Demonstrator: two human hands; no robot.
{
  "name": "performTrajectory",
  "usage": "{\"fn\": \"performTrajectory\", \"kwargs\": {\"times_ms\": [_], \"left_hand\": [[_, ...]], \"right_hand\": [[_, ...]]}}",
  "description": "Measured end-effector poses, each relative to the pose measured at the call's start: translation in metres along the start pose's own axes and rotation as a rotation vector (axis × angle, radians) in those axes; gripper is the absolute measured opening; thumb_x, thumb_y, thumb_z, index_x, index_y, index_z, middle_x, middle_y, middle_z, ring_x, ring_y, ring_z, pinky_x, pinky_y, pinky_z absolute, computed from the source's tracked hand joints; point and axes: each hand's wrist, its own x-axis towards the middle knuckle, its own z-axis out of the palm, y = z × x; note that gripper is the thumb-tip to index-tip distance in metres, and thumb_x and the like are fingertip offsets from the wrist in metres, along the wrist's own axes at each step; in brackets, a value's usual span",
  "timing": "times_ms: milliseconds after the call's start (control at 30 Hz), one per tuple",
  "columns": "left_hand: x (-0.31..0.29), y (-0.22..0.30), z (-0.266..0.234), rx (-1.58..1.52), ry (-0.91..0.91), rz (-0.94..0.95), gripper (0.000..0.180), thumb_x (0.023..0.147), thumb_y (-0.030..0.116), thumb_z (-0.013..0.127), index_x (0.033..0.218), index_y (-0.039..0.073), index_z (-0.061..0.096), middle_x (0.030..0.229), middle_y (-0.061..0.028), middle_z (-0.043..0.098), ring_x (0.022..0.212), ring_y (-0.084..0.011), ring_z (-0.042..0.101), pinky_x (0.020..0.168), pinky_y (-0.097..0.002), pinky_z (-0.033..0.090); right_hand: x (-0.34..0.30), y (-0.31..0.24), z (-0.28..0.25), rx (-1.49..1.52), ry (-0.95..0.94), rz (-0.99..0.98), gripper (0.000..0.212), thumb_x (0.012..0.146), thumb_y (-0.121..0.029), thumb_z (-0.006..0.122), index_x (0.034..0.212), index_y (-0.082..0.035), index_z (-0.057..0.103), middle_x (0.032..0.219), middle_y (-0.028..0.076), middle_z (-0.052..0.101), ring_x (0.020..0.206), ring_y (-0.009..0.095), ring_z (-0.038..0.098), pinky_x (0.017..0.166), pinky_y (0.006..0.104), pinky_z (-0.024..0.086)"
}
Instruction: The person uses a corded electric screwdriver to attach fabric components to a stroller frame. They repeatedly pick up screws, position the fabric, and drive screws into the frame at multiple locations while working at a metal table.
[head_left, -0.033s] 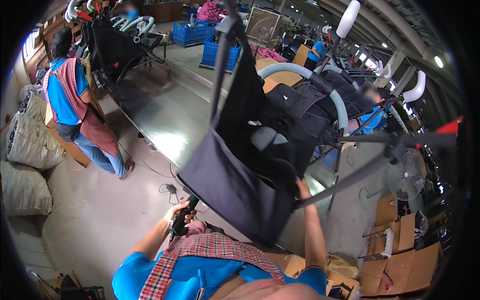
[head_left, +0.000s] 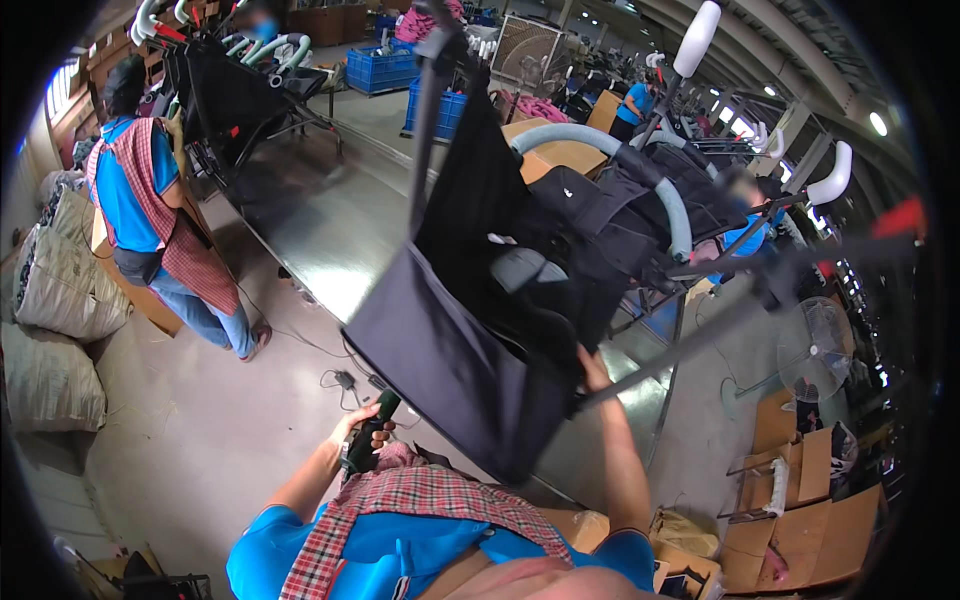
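A black stroller (head_left: 440,350) with dark grey fabric stands tilted on the metal workbench in front of me, its frame bars reaching up and to the right. My right hand (head_left: 596,372) is closed at the stroller's right side, where a grey frame tube meets the black fabric. The fabric hides part of its fingers. Low on the left, my left hand (head_left: 368,432) wraps round a dark green power screwdriver (head_left: 380,410), held beside the stroller's near edge. A grey foam-covered bumper bar (head_left: 570,136) curves over the black seat parts behind.
A shiny metal workbench (head_left: 325,225) runs toward the far left, with more strollers (head_left: 235,95) on it. A co-worker (head_left: 140,190) stands left. Cables and a small black adapter (head_left: 345,380) lie on the floor. A standing fan (head_left: 812,350) and open cardboard boxes (head_left: 790,530) are right.
The stroller has shifted slightly to the left, and my right hand has gone with it. My left hand keeps hold of the power screwdriver in nearly the same place.
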Motion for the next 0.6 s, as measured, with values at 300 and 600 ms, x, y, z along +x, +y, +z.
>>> {"fn": "performTrajectory", "kwargs": {"times_ms": [300,600], "left_hand": [[-0.023,0.045,-0.035,-0.056,0.027,0.171,0.052,0.097,0.026,0.058,0.144,0.023,0.036,0.095,-0.0142,0.051,0.065,-0.0177,0.054,0.056,-0.0309,0.05],[-0.005,0.079,0.008,0.234,0.288,0.093,0.079,0.088,0.028,0.066,0.156,0.024,0.027,0.094,-0.0143,0.056,0.066,-0.0189,0.056,0.058,-0.0288,0.049]], "right_hand": [[0.17,-0.073,0.267,-0.127,0.009,0.013,0.112,0.078,-0.06,0.074,0.155,-0.011,0.01,0.139,0.014,0.048,0.124,0.029,0.049,0.094,0.0504,0.044],[0.28,-0.087,0.33,-0.389,-0.487,-0.312,0.079,0.094,-0.05,0.064,0.149,0.0,0.037,0.148,0.022,0.046,0.138,0.031,0.045,0.112,0.0408,0.038]]}}
